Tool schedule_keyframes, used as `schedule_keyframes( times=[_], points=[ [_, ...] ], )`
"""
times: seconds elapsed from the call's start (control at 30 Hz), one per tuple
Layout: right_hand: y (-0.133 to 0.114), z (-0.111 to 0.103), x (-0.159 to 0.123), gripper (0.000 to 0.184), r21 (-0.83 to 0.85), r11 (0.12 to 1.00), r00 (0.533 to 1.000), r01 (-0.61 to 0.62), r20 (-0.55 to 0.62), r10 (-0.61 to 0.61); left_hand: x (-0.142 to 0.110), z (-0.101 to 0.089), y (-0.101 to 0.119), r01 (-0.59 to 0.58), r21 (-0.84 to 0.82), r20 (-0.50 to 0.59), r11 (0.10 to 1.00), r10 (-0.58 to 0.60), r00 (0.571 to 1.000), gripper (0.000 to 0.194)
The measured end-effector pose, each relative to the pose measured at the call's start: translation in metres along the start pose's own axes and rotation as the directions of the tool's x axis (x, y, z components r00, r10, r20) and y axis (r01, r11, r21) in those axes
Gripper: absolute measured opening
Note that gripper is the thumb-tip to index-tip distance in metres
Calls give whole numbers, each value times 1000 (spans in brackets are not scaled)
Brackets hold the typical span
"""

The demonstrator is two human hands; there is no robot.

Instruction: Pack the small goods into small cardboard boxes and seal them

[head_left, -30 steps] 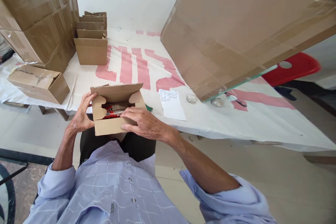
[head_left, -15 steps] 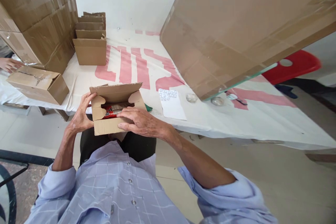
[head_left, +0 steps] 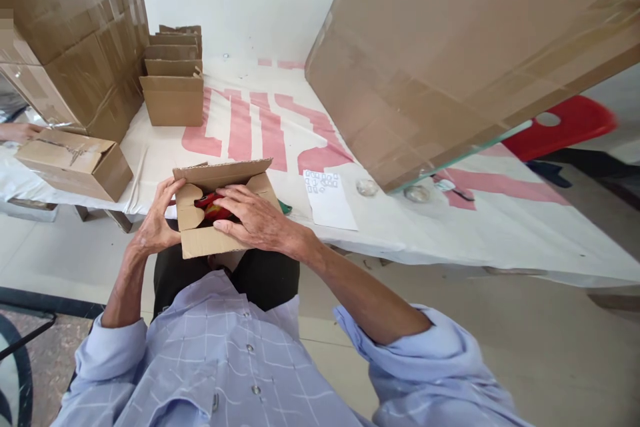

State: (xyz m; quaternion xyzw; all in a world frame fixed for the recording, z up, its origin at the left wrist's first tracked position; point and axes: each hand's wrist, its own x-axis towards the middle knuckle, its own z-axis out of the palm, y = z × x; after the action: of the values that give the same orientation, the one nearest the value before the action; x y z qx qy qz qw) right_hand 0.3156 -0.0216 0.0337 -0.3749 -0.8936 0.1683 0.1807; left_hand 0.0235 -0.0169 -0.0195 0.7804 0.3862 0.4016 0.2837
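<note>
A small open cardboard box point(head_left: 203, 244) is held above my lap at the table's edge, its flaps raised. My left hand point(head_left: 156, 223) grips its left end, thumb low and fingers at the upper corner. Inside lies a red packet point(head_left: 216, 211) with a bit of yellow, partly covered. Over the opening, my right hand point(head_left: 257, 215) rests with fingers stretched across the packet and the thumb by the near flap. The box's right inside is hidden under that hand. A green thing point(head_left: 285, 207) pokes out just beyond the box's right side.
Several open boxes point(head_left: 173, 100) stand in a row behind. At left are a closed box point(head_left: 75, 160), a person's hand point(head_left: 20, 132) and stacked cartons point(head_left: 95, 53). Rightward lie a paper sheet point(head_left: 330, 203), tape rolls point(head_left: 367, 187) and a big leaning carton point(head_left: 450, 53).
My right hand has shifted left and further over the opening. Less of the packet's printed side shows, and a red and yellow part is visible instead. The left hand keeps its grip.
</note>
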Motion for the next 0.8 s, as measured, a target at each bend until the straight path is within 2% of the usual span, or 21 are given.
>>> schedule_keyframes(
  times=[0.13,0.3,0.53,0.6,0.67,0.73,0.8],
  points=[
    [1,-1,-6,41,6,1000,999,20,-44,-20,0,0,0,5,-4,4,1000,-5,1000,116],
    [4,-4,-10,32,18,1000,985,23,-171,-20,2,1,2,19,-14,-4,1000,-19,1000,114],
    [13,-9,-20,23,46,999,928,-2,-371,19,4,2,-3,5,-24,-22,1000,-6,1000,115],
    [21,-12,-25,22,67,997,895,-47,-440,72,4,3,-4,-4,-23,-23,1000,3,1000,113],
    [36,-14,-30,22,113,987,842,-112,-517,155,4,3,-4,-4,-19,-26,1000,3,1000,113],
    [59,-13,-34,26,159,966,779,-203,-572,258,4,3,-4,7,-20,-29,1000,-8,1000,114],
    [86,-7,-39,28,152,927,731,-342,-577,364,4,2,-4,28,-24,-27,999,-29,999,117]
  ],
)
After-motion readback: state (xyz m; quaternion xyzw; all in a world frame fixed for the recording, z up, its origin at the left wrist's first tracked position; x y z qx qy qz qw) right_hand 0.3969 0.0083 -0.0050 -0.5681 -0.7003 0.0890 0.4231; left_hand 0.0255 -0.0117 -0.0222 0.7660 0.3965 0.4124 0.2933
